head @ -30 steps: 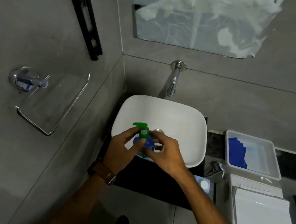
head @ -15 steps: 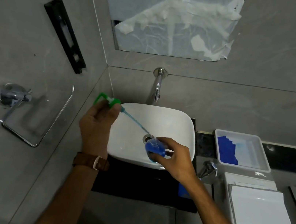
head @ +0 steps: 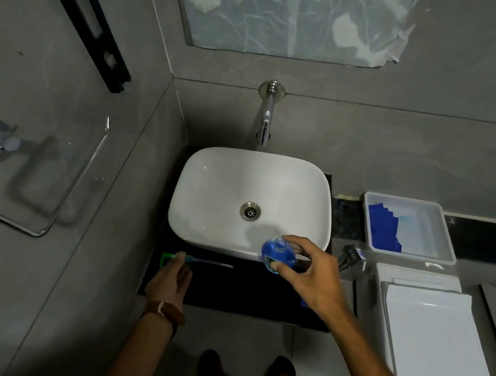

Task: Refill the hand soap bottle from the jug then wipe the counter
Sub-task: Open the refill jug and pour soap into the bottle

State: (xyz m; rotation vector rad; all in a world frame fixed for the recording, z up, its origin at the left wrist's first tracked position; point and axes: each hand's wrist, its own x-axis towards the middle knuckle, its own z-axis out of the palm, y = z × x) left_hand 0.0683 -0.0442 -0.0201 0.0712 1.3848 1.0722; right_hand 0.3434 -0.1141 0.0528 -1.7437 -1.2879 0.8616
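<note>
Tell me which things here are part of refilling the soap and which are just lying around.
Part of the job:
soap bottle, open, in the right hand
green pump, at the left hand
black counter

Lying about:
white tray with blue cloth
tap
towel ring

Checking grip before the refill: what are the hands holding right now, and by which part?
Right hand grips the open soap bottle round its body. Left hand holds the pump by its green head, laid on the counter.
</note>
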